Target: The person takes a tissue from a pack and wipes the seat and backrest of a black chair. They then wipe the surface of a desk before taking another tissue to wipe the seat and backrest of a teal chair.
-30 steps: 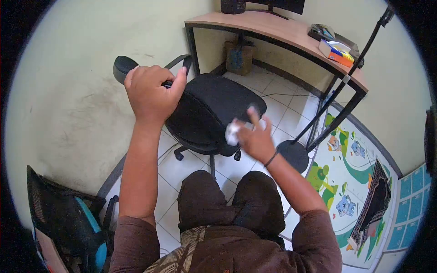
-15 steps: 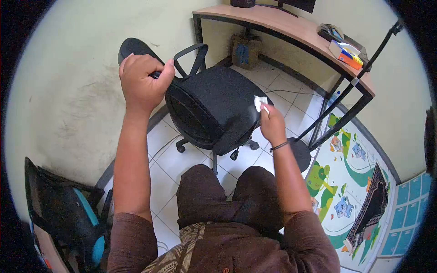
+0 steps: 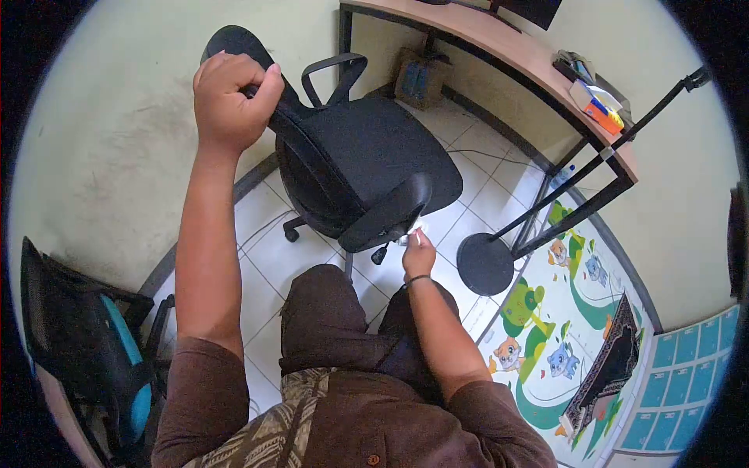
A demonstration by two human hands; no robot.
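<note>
A black office chair stands in front of me, its padded seat between two loop armrests. My left hand is closed over the top of its backrest. Low by the near armrest, my right hand pinches a crumpled white tissue. The tissue is at the underside of that armrest, partly hidden by my fingers. A black adjustment lever hangs below the seat, just left of my right hand.
A wooden desk with a monitor curves along the back. A black stand with a round base is to the right, beside a cartoon-print mat. Another chair is at lower left; teal lockers are at lower right.
My right hand with the tissue has moved down and left, from the armrest's outer end to its underside. The left hand keeps its grip on the backrest; the view has shifted slightly.
</note>
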